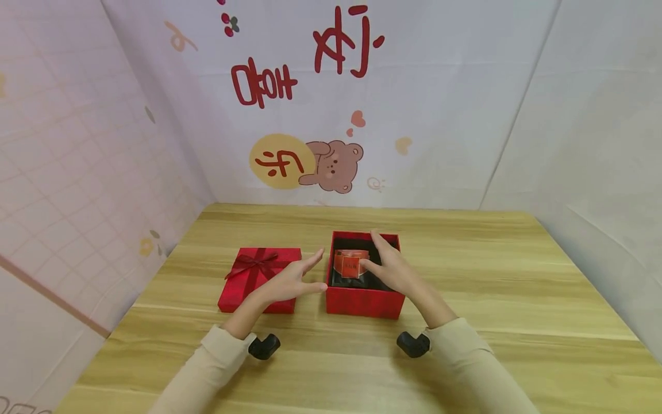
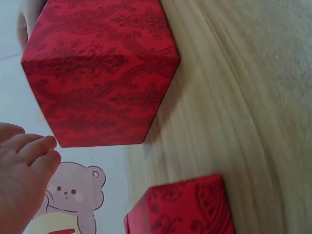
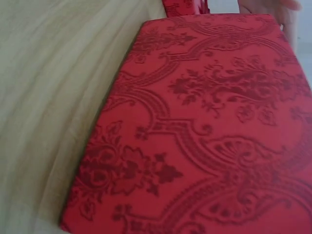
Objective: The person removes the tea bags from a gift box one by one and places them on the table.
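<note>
The red box looks light but stiff, best held by opposite walls. The left hand and right hand grasp nothing, fingers extended; right-side contact is unclear.

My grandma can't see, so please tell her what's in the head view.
An open red box with a packet inside sits on a table, a person's right hand over it. The left hand is to the box's left, partly hiding a red lid with a bow.
</note>
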`<control>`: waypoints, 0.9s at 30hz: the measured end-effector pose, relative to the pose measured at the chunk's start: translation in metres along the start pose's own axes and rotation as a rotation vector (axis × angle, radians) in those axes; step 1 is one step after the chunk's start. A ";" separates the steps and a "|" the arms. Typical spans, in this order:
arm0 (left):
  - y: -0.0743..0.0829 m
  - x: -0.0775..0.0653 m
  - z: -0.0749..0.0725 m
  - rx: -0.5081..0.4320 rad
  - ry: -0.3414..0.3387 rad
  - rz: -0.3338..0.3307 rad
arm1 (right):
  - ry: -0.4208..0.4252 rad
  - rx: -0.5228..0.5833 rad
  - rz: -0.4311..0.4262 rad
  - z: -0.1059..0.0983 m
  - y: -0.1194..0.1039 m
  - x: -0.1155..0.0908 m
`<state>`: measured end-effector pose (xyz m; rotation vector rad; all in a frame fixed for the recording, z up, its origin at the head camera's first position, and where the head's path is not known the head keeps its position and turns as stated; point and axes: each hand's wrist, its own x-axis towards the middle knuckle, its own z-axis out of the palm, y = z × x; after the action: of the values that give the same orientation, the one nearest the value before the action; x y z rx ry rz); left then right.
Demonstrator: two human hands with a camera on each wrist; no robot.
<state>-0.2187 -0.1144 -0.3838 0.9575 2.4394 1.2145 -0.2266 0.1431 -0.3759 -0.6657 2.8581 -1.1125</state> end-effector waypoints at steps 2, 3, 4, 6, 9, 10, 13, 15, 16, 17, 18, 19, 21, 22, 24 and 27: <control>-0.001 0.001 0.002 -0.007 -0.005 -0.010 | -0.012 -0.036 -0.006 0.003 -0.001 0.002; -0.002 0.002 0.003 -0.008 -0.005 -0.011 | -0.021 -0.058 -0.005 0.005 -0.003 0.003; -0.002 0.003 0.004 -0.008 -0.004 -0.010 | -0.033 -0.076 -0.001 0.007 -0.004 0.004; -0.003 0.004 0.006 -0.006 0.003 -0.008 | -0.061 -0.132 0.008 0.010 -0.005 0.006; -0.004 0.007 0.011 -0.001 0.002 -0.010 | -0.108 -0.213 0.047 0.014 -0.006 0.007; -0.005 0.008 0.012 -0.002 -0.002 -0.013 | -0.118 -0.232 0.066 0.015 -0.006 0.008; -0.005 0.010 0.017 -0.016 -0.013 -0.020 | -0.136 -0.264 0.117 0.017 -0.004 0.009; -0.005 0.012 0.019 -0.024 -0.007 -0.023 | -0.148 -0.277 0.147 0.018 -0.004 0.009; -0.005 0.012 0.020 -0.025 0.001 -0.024 | -0.157 -0.283 0.160 0.019 -0.003 0.010; -0.004 0.012 0.020 -0.026 0.011 -0.029 | -0.166 -0.288 0.171 0.019 -0.003 0.011; -0.004 0.013 0.021 -0.023 0.022 -0.035 | -0.175 -0.293 0.180 0.020 -0.002 0.011; -0.005 0.013 0.022 -0.024 0.030 -0.038 | -0.182 -0.299 0.187 0.020 -0.002 0.012; -0.005 0.013 0.023 -0.021 0.041 -0.045 | -0.192 -0.309 0.194 0.021 -0.001 0.012; -0.005 0.013 0.024 -0.022 0.046 -0.046 | -0.198 -0.313 0.195 0.022 -0.001 0.013; -0.006 0.014 0.025 -0.027 0.052 -0.038 | -0.205 -0.322 0.196 0.022 -0.001 0.013; -0.009 0.014 0.026 -0.039 0.059 -0.024 | -0.212 -0.323 0.203 0.024 -0.002 0.014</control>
<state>-0.2205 -0.0933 -0.4062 0.8911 2.4550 1.2946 -0.2348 0.1211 -0.3909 -0.4523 2.8600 -0.5254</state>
